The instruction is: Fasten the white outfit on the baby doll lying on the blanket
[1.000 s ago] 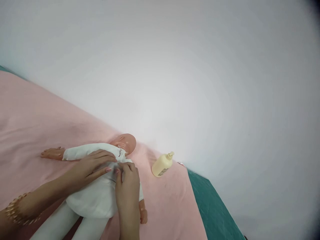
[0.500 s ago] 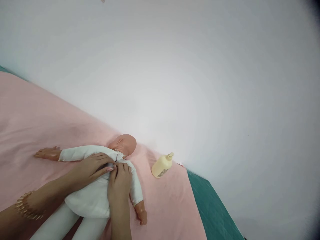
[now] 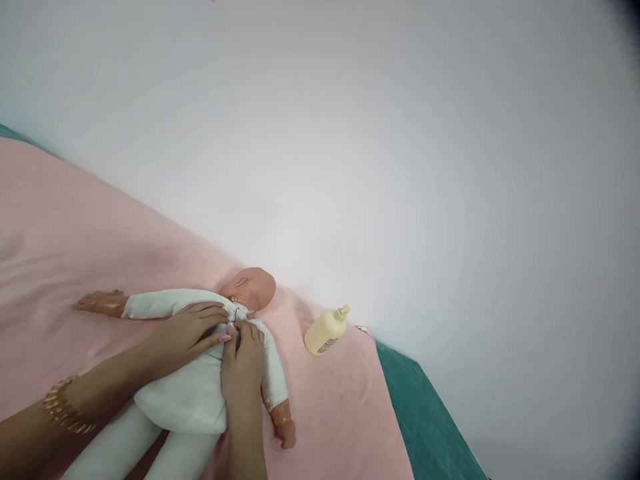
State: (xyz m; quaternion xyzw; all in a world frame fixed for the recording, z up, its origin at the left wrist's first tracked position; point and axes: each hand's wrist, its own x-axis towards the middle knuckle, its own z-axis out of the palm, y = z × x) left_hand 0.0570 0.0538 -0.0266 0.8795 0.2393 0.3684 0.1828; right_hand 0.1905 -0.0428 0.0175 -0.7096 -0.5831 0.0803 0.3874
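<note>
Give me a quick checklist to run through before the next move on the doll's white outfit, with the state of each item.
1. Both hands on the garment: ok. The left hand and right hand meet at the chest of the doll, just below its neck.
2. Doll lying flat on its back on the pink towel: ok.
3. Fastening at the neckline closed: cannot tell; the fingertips cover it.
4. Doll's arms free: ok. Both stretch out to the sides, clear of the hands.
5. Cream pump bottle out of the way: ok. It lies on its side on the towel, apart from the doll.
</note>
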